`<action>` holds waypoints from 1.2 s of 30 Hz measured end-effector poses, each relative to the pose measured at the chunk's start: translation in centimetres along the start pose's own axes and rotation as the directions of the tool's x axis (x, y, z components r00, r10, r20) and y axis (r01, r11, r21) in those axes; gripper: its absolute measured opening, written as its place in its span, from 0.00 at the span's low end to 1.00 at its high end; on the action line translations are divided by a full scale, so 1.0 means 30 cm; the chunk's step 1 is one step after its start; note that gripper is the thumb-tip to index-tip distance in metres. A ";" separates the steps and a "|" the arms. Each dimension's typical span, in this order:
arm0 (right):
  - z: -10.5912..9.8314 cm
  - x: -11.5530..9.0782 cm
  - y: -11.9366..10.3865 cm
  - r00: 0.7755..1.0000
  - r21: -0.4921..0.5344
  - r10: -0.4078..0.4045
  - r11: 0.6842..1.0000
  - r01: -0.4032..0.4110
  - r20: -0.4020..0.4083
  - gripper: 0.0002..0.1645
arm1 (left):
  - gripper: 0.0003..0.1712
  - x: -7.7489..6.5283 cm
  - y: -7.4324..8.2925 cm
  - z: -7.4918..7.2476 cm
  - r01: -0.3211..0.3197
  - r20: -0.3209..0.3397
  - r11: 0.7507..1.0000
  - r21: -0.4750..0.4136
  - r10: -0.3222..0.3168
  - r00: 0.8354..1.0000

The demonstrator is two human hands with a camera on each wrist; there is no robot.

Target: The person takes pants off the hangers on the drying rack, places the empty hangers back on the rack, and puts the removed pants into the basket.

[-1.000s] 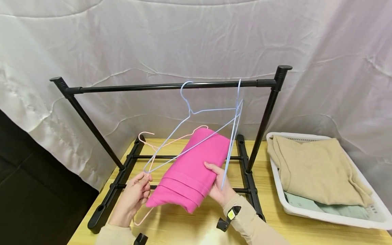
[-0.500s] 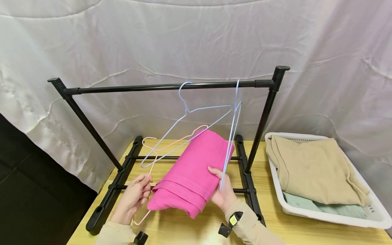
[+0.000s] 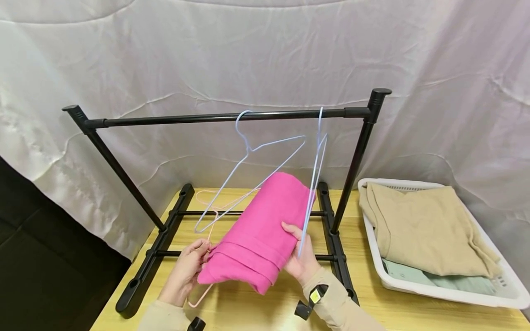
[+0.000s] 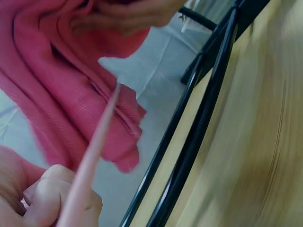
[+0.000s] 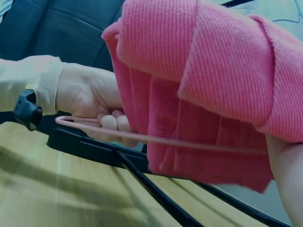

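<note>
My right hand (image 3: 301,257) grips a folded bright pink corduroy garment (image 3: 261,220) along its right edge, thumb on top, above the rack's base. At the garment's lower left corner, my left hand (image 3: 186,271) pinches a thin pink hanger (image 3: 214,223). In the head view most of the hanger lies behind the garment; its hook and one lower end show to the left. The right wrist view has the hanger's bar (image 5: 189,145) passing below the garment's thick upper fold, across its hanging layers. Some right-hand fingers are hidden beneath the cloth.
A black rack's top rail (image 3: 174,119) spans the back. From it hang a blue hanger (image 3: 227,182), angled in front of the garment, and a second blue hanger (image 3: 313,184) beside my right hand. A white basket (image 3: 374,248) of folded beige and green clothes stands right.
My left hand has moved slightly right with the pink hanger, whose right arm now slips farther behind the garment. The left blue hanger has shifted left on the rail and turned a little.
</note>
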State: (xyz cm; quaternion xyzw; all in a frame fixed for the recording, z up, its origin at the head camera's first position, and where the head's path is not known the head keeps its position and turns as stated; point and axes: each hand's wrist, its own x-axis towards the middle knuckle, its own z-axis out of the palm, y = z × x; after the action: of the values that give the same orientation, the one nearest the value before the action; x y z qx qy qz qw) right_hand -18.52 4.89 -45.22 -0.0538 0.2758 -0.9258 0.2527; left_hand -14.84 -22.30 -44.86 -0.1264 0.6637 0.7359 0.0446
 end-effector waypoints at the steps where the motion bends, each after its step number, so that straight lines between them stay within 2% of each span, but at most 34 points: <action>1: -0.003 -0.005 -0.001 1.000 -0.008 0.005 1.000 -0.005 -0.007 0.26 | 0.16 0.001 -0.001 -0.008 0.013 -0.007 1.000 0.001 -0.013 1.000; 5: -0.016 -0.023 -0.005 1.000 -0.036 0.004 0.999 -0.005 -0.026 0.22 | 0.14 0.001 0.005 -0.027 0.038 -0.019 0.999 0.004 -0.038 0.999; 11: -0.034 -0.044 -0.008 0.997 -0.015 -0.007 1.000 0.006 -0.074 0.18 | 0.13 0.007 0.016 -0.027 0.033 -0.037 0.999 -0.007 -0.034 0.999; 18: -0.050 -0.083 -0.014 0.993 -0.019 -0.015 1.000 0.013 -0.117 0.22 | 0.15 0.010 0.038 -0.053 -0.026 -0.060 0.999 -0.044 0.023 0.998; 26: -0.082 -0.131 -0.029 0.992 0.003 -0.048 0.999 0.049 -0.114 0.20 | 0.13 -0.025 0.081 -0.078 -0.082 -0.079 0.992 0.098 0.090 0.993; 31: -0.092 -0.153 -0.024 0.991 0.018 -0.073 0.997 0.076 -0.113 0.24 | 0.13 -0.048 0.106 -0.074 -0.108 -0.085 0.985 0.133 0.120 0.989; 36: -0.093 -0.182 -0.019 0.990 0.009 -0.071 0.997 0.073 -0.124 0.23 | 0.14 -0.066 0.128 -0.068 -0.142 -0.101 0.977 0.160 0.159 0.982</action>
State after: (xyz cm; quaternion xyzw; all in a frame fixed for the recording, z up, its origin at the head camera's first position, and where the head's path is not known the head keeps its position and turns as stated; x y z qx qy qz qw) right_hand -14.70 9.37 -47.05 -0.0047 0.2826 -0.9377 0.2020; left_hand -13.57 -24.55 -40.85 -0.1136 0.7270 0.6760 -0.0396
